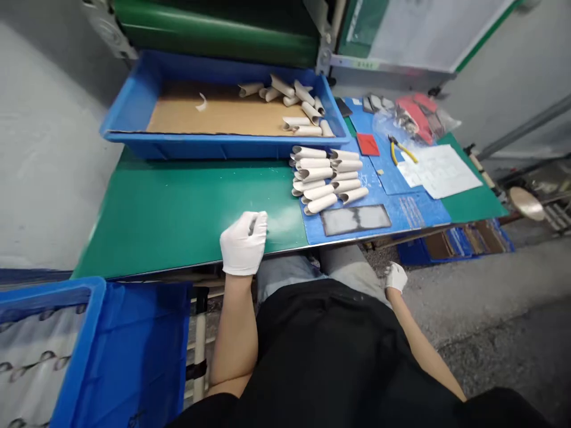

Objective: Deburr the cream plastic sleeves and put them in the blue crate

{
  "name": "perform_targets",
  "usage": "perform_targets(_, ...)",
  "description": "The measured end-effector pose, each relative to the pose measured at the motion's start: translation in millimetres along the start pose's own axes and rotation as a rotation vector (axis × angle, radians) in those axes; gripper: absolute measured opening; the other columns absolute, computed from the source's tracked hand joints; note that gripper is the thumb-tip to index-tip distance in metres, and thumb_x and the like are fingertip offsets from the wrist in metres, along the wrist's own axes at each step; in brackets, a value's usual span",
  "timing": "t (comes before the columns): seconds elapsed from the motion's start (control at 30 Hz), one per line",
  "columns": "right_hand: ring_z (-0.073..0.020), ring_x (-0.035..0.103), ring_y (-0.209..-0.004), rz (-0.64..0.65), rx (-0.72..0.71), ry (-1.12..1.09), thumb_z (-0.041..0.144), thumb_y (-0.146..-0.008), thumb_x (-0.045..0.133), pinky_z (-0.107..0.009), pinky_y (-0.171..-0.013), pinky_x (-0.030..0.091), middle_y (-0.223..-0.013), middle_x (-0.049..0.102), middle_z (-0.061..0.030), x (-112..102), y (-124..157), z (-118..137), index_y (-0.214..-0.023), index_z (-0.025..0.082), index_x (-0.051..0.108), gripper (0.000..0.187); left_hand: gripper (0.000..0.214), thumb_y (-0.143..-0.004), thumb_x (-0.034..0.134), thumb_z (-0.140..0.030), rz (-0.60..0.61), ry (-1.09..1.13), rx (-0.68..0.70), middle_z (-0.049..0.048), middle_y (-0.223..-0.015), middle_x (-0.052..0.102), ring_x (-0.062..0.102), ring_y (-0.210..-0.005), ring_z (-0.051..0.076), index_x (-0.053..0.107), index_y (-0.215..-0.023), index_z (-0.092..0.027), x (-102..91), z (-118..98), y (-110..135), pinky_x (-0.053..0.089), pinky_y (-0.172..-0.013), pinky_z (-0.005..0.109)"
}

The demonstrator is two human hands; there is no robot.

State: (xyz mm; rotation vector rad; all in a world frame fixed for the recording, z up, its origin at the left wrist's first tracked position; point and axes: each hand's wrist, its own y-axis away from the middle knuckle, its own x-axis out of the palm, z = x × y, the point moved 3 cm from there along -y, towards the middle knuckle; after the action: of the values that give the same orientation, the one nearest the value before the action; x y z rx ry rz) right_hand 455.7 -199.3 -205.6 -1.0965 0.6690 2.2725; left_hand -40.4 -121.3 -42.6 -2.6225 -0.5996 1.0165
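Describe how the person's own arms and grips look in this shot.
The left grip and right grip both wear white gloves ending at the wrist. The left forearm and right forearm are bare, with no sleeves visible. A black top covers the torso.

Our tubes: curled beige rolls (312,174), hollow, their ends cut slantwise, the material too fine for us to tell.
Our near batch: two columns lying flat on the blue mat (401,215), the rolls touching.
Our far batch: a looser heap at the right end of the blue tray (223,147), on brown card (214,113).
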Motion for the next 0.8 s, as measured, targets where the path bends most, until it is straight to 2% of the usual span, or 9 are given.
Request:
perform_targets(0.1,-0.0247,0.071,-0.115,-0.345,-0.033,-0.122,0.044,-0.104,0.071,-0.046,-0.097,0.064,-0.136,0.069,-0.0111,-30.9,-20.7,22.1,-0.139,0.018,0.065,0.043,0.037,-0.103,0.06,-0.046,-0.046,-0.081,0.032,0.0013,-0.065,0.065,0.049,-0.061,0.013,0.075,-0.083,-0.018,2.1,-4.4,2.8,0.032,-0.067,0.027)
perform_targets(0.17,-0.0222,0.072,-0.107,-0.53,-0.108,-0.188,0.046,-0.106,0.068,-0.043,-0.092,0.064,-0.129,0.07,-0.01,-52.5,-28.3,37.5,-0.137,0.018,0.065,0.042,0.038,-0.104,0.06,-0.046,-0.064,-0.139,0.046,0.0026,-0.067,0.067,0.05,-0.061,0.015,0.075,-0.082,-0.02,5.5,-7.1,4.2,0.029,-0.066,0.029)
perform_targets(0.23,-0.0189,0.072,-0.094,-0.651,-0.224,-0.231,0.049,-0.111,0.057,-0.041,-0.088,0.064,-0.12,0.072,-0.0092,-70.7,-31.0,56.4,-0.137,0.016,0.064,0.042,0.039,-0.106,0.058,-0.046,-0.058,-0.209,0.062,0.0035,-0.067,0.068,0.049,-0.06,0.016,0.075,-0.081,-0.021,10.2,-9.2,5.2,0.025,-0.065,0.031)
perform_targets(0.3,-0.0186,0.072,-0.09,-0.707,-0.368,-0.238,0.051,-0.114,0.043,-0.041,-0.09,0.063,-0.115,0.073,-0.0105,-82.6,-30.7,80.5,-0.136,0.015,0.065,0.048,0.044,-0.108,0.055,-0.046,-0.052,-0.275,0.082,0.0042,-0.065,0.067,0.047,-0.059,0.017,0.073,-0.077,-0.021,14.9,-10.6,6.1,0.02,-0.063,0.032)
perform_targets(0.37,-0.0223,0.073,-0.1,-0.712,-0.519,-0.211,0.054,-0.113,0.04,-0.044,-0.1,0.059,-0.117,0.073,-0.0133,-87.0,-30.0,108.5,-0.131,0.014,0.068,0.052,0.048,-0.109,0.053,-0.046,-0.06,-0.313,0.095,0.0048,-0.061,0.064,0.046,-0.057,0.017,0.069,-0.072,-0.02,18.7,-11.2,7.1,0.017,-0.062,0.033)
perform_targets(0.47,-0.0273,0.071,-0.115,-0.663,-0.709,-0.142,0.055,-0.108,0.046,-0.047,-0.11,0.055,-0.119,0.074,-0.0156,-82.4,-31.4,148.6,-0.122,0.015,0.072,0.05,0.052,-0.11,0.053,-0.045,-0.057,-0.285,0.105,0.0053,-0.058,0.061,0.045,-0.055,0.016,0.064,-0.066,-0.019,22.3,-11.8,7.9,0.015,-0.062,0.033)
perform_targets(0.67,-0.0292,0.071,-0.104,-0.528,-0.91,0.0,0.049,-0.108,0.043,-0.053,-0.103,0.057,-0.111,0.075,-0.018,-76.9,-36.4,195.1,-0.12,0.015,0.071,0.046,0.054,-0.108,0.058,-0.045,0.013,-0.177,0.135,0.0054,-0.055,0.061,0.049,-0.053,0.016,0.062,-0.06,-0.019,20.1,-15.0,6.0,0.012,-0.061,0.034)
perform_targets(0.73,-0.0298,0.071,-0.099,-0.435,-0.978,0.063,0.049,-0.105,0.049,-0.053,-0.097,0.059,-0.11,0.075,-0.0177,-78.7,-36.3,209.3,-0.124,0.015,0.071,0.044,0.052,-0.106,0.061,-0.043,0.003,-0.167,0.135,0.0048,-0.055,0.061,0.049,-0.052,0.016,0.062,-0.06,-0.019,17.5,-15.0,4.7,0.012,-0.061,0.034)
perform_targets(0.8,-0.032,0.072,-0.107,-0.291,-1.068,0.144,0.049,-0.098,0.06,-0.053,-0.098,0.06,-0.12,0.075,-0.0183,-77.7,-35.7,228.5,-0.132,0.017,0.069,0.047,0.049,-0.106,0.062,-0.04,-0.009,-0.157,0.131,0.0043,-0.055,0.061,0.049,-0.051,0.015,0.062,-0.061,-0.019,15.5,-14.2,3.5,0.013,-0.061,0.033)
